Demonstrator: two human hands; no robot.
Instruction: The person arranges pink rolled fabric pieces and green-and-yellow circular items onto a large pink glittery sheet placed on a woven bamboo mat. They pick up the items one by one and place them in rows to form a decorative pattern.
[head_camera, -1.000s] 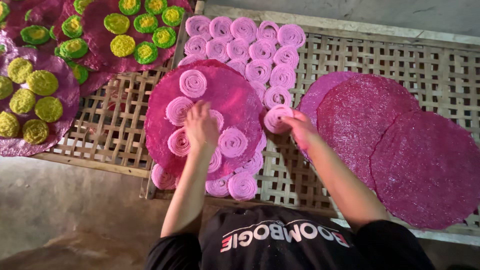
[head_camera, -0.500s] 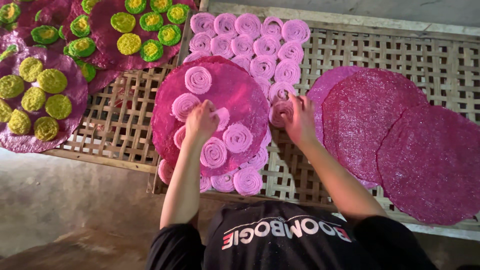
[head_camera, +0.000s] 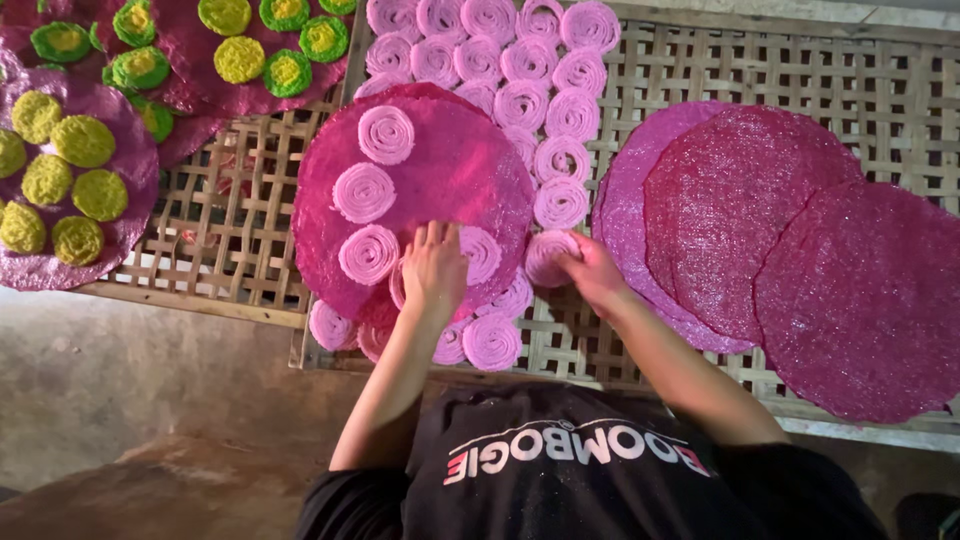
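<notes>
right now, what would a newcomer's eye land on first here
Most striking is the big magenta round sheet at centre on the woven bamboo rack, topped with pale pink spiral rolls. The left hand presses on it, and the right hand grips another pink roll beside its edge. Three more magenta sheets overlap at right, while yellow and green rounds sit on purple sheets at upper left.

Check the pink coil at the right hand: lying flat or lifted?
Cannot tell: the right hand grips the pink coil over the woven tray, its underside hidden.
</notes>
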